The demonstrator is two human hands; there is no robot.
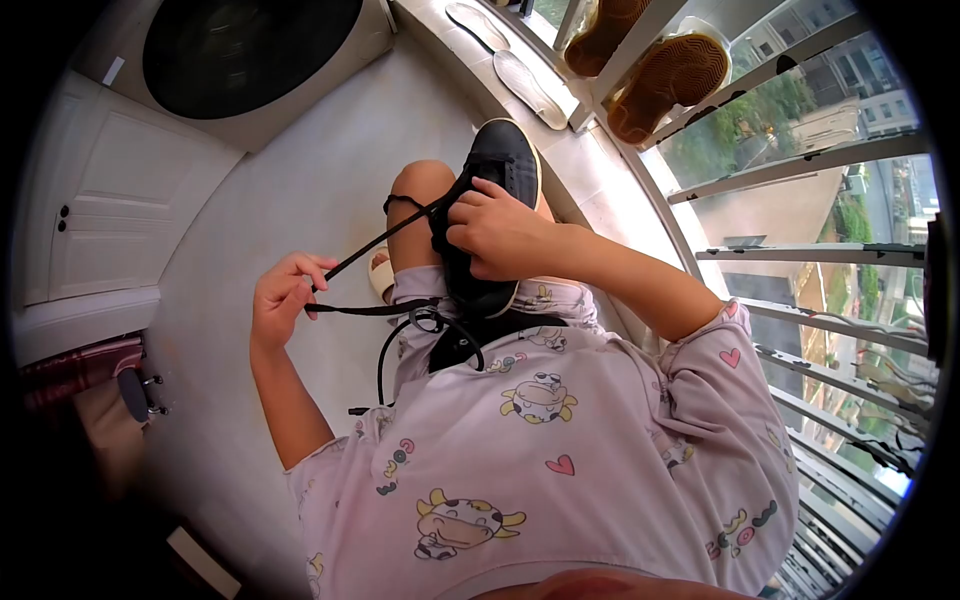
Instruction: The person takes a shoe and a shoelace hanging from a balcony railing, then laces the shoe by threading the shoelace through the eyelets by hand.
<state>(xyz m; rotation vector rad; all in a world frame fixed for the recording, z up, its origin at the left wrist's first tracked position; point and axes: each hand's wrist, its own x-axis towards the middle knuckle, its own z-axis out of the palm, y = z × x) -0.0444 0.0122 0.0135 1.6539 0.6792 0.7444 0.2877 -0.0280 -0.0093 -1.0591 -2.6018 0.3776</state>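
Note:
A black shoe (pixel 507 160) with a pale sole edge lies across my lap, its toe pointing away from me. My right hand (pixel 505 230) rests over the shoe's opening, fingers curled at the tongue and lace area; what they grip is hidden. Out to the left, my left hand (pixel 288 292) pinches a black shoelace (pixel 372 243), which runs taut up to the shoe. A second stretch of lace goes from the same hand back toward the shoe's heel. Below the heel, a thin black cord (pixel 382 362) loops over my clothing.
Two pale insoles (pixel 527 88) lie on the ledge at the upper right. Brown-soled shoes (pixel 668 85) are propped against the white window railing (pixel 810 255). A front-loading machine (pixel 250 50) and a white cabinet door (pixel 125 195) stand at the left. A sandal (pixel 381 272) shows below my knee.

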